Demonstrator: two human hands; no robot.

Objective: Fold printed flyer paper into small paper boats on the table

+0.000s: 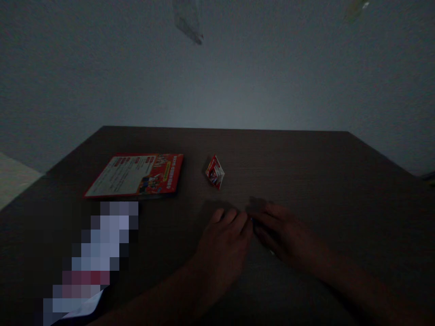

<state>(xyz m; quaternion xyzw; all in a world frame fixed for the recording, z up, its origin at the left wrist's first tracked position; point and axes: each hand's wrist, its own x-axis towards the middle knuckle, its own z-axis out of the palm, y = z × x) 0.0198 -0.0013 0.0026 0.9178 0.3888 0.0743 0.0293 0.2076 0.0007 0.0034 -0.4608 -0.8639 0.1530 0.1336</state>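
The scene is dim. My left hand (222, 240) and my right hand (278, 231) rest close together on the dark wooden table (306, 172), fingertips meeting near the middle. Both have their fingers drawn together over something small and pale between them that I cannot make out. A little beyond the hands lies a small folded red-and-white paper piece (215, 171), untouched. To the far left lies a red-edged printed leaflet (136, 175), flat on the table.
A pixelated patch (98, 244) covers an object at the near left, with a white paper corner (81, 309) below it. A plain wall rises behind the table. The table's right half shows bare wood.
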